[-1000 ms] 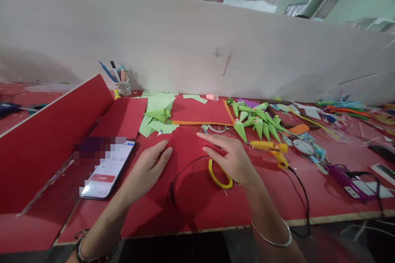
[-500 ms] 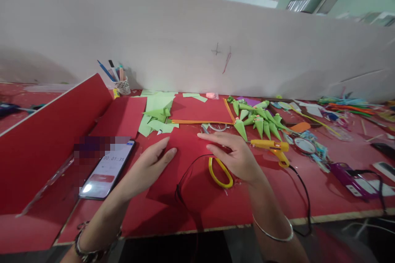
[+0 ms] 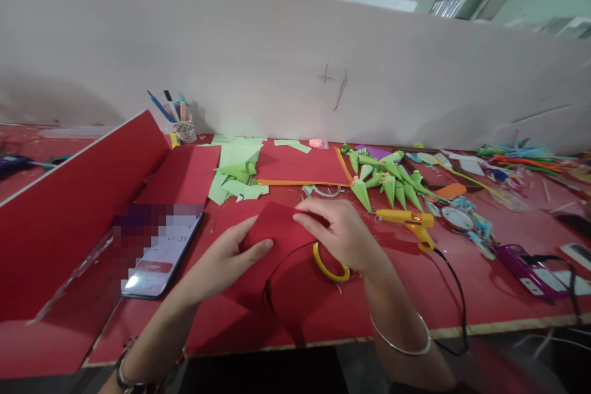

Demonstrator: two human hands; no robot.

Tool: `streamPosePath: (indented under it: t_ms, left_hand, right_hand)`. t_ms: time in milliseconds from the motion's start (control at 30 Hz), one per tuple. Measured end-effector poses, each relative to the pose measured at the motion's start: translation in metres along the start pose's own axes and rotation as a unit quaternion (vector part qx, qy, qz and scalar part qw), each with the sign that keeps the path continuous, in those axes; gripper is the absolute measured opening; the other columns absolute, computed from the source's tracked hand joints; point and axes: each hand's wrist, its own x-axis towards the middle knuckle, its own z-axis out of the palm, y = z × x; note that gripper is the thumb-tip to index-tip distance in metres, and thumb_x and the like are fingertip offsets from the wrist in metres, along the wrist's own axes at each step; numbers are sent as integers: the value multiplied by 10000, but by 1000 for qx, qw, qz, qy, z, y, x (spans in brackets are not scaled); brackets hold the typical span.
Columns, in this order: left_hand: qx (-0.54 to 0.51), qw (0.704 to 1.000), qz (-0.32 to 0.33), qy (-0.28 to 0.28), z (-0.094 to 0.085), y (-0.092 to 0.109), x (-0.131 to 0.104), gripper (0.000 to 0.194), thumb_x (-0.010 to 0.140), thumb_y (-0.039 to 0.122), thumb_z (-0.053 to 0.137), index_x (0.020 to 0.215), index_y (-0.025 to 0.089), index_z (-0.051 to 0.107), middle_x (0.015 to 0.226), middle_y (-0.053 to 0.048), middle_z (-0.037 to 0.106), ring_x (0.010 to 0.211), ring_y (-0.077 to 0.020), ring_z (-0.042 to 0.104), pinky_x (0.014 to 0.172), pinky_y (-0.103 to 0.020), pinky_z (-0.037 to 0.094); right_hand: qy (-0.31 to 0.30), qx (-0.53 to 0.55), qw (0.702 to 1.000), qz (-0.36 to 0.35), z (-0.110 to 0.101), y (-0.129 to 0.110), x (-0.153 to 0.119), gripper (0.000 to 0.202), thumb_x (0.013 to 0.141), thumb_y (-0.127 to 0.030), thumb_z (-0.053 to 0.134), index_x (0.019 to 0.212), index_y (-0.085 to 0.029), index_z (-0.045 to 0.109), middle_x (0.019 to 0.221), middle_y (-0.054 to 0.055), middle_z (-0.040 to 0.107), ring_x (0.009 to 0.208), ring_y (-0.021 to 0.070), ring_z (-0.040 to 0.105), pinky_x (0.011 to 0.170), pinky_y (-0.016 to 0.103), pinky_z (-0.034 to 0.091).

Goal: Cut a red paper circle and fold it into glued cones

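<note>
A sheet of red paper (image 3: 281,228) is held between my two hands above the red table. My left hand (image 3: 226,261) grips its left side, the thumb lying on the face and the fingers behind. At the upper right edge, my right hand (image 3: 339,231) pinches the sheet between thumb and fingertips. Below the right hand lies a yellow loop (image 3: 333,271), partly covered; I cannot make out what it belongs to. A thin black cord (image 3: 268,289) curves past the sheet's lower part. To the right rests a yellow glue gun (image 3: 409,219).
Several green paper cones (image 3: 392,188) lie at the back right. Behind the hands sits a red sheet stack (image 3: 300,163) with orange edges, beside pale green paper pieces (image 3: 237,151). A phone (image 3: 159,265) and a raised red board (image 3: 83,209) stand left. A pen cup (image 3: 184,129) is near the partition.
The red sheet has tilted and its top edge has come down a little. My right hand has shifted slightly left, and my left hand slightly right with its thumb lower.
</note>
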Motion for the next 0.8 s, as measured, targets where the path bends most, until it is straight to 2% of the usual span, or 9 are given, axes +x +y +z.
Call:
streamPosePath:
  t_ms: [133,233,300,433,600,667,800]
  left_hand:
    - [-16,992,-124,14,2,-6,-6,255,683,432,608,710,178,611,626,-5,623,565,-154,549,497,-223,429]
    - [12,987,-157,20,2,-10,-9,322,649,491,609,681,171,584,618,9,603,562,-146,533,499,-224,413]
    - [35,985,-165,30,2,-13,-9,351,634,518,601,648,170,561,602,15,583,560,-148,522,502,-230,405]
    - [119,977,-155,85,1,-19,-9,391,596,533,602,508,185,448,491,46,464,496,-135,458,445,-229,339]
    - [178,968,-127,119,-9,-27,-12,397,625,518,568,474,201,386,447,65,357,444,-119,404,418,-231,301]
    - [190,965,-130,125,-13,-29,-15,396,627,519,566,473,201,387,443,64,361,438,-118,402,415,-231,305]
    - [163,977,-113,75,-17,-29,-17,344,683,498,521,549,183,496,502,35,487,523,-149,489,481,-234,381]
  right_hand:
    - [20,35,999,-8,-2,2,4,195,874,-263,448,754,-172,572,666,-12,546,589,94,465,573,214,341]
    - [26,46,999,0,0,5,5,189,866,-265,455,740,-173,562,661,-16,533,585,92,450,570,217,337]
    - [26,55,998,14,3,9,6,199,859,-276,459,718,-173,555,643,-20,518,573,92,435,556,219,330]
    - [7,87,994,60,5,24,6,248,821,-324,501,625,-174,516,553,-38,471,511,85,405,489,217,305]
    - [-124,201,960,151,-1,48,-4,299,795,-369,540,573,-175,487,459,-45,510,377,65,428,394,193,320]
    - [-128,236,947,175,-2,55,-9,279,795,-362,545,593,-173,509,450,-43,530,350,57,429,377,184,323]
    - [-89,305,928,192,3,63,-15,182,766,-317,593,681,-164,542,538,-17,609,412,76,531,431,190,393]
